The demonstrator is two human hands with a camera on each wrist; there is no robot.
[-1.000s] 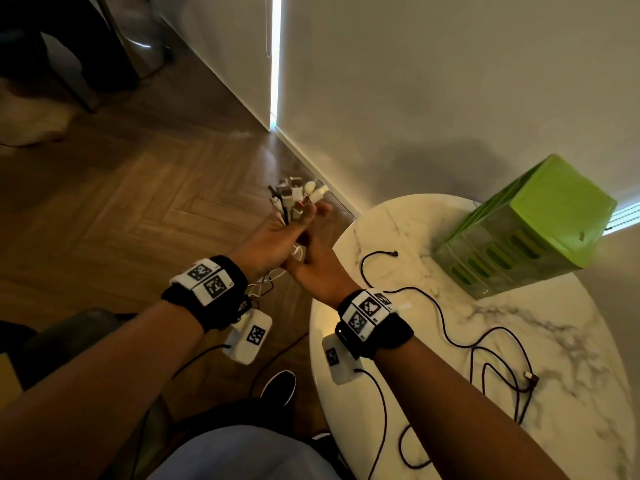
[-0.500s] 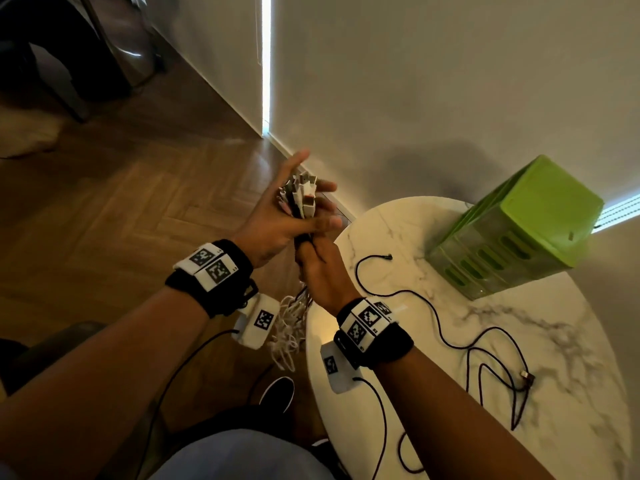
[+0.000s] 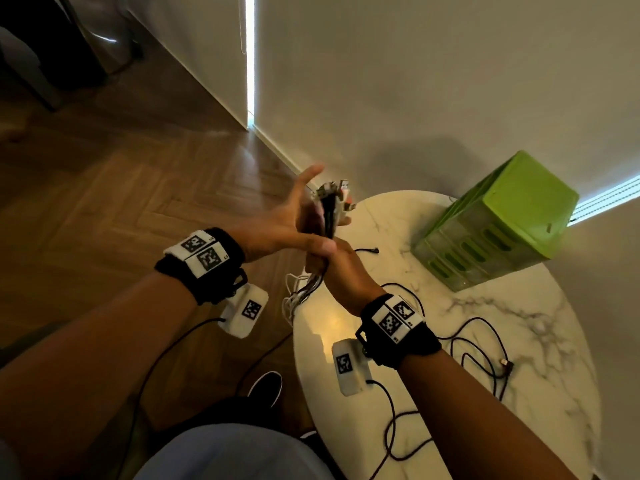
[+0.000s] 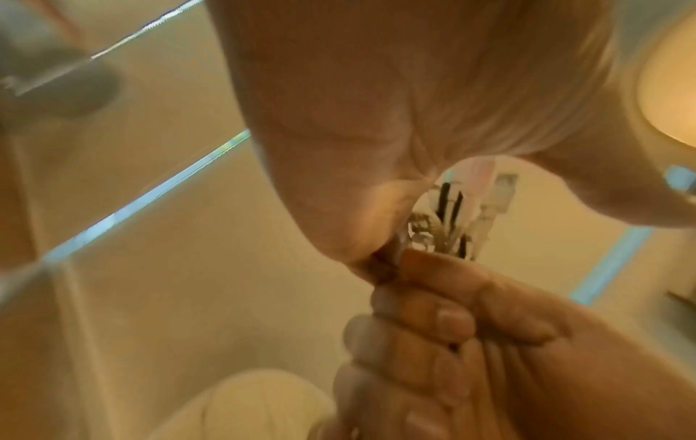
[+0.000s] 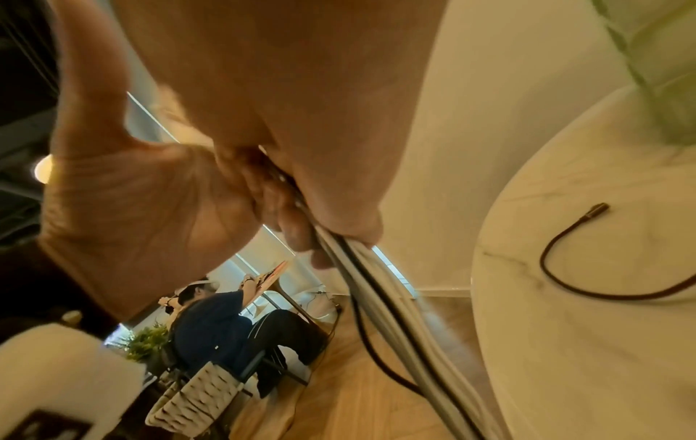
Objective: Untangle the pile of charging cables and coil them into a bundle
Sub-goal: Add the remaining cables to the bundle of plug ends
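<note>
A bundle of white and black charging cables (image 3: 329, 216) stands upright between my hands, plug ends (image 4: 467, 208) pointing up. My right hand (image 3: 343, 268) grips the bundle from below, fingers (image 4: 433, 321) curled round it. My left hand (image 3: 287, 220) lies against the bundle's left side with its fingers spread straight and its thumb across my right hand. Loose white loops (image 3: 294, 296) hang below the grip. In the right wrist view the cables (image 5: 380, 297) trail down from my fist. One black cable (image 3: 478, 344) lies loose on the table.
The round marble table (image 3: 519, 427) stands at the right, against the wall. A green slotted box (image 3: 498, 223) sits at its back. The wooden floor and my shoe (image 3: 266, 386) lie below my hands. Another person (image 5: 222, 321) sits far off.
My left hand has let go of the bundle and spread its fingers. Both hands shifted slightly right, toward the table edge. My right hand still grips the cables.
</note>
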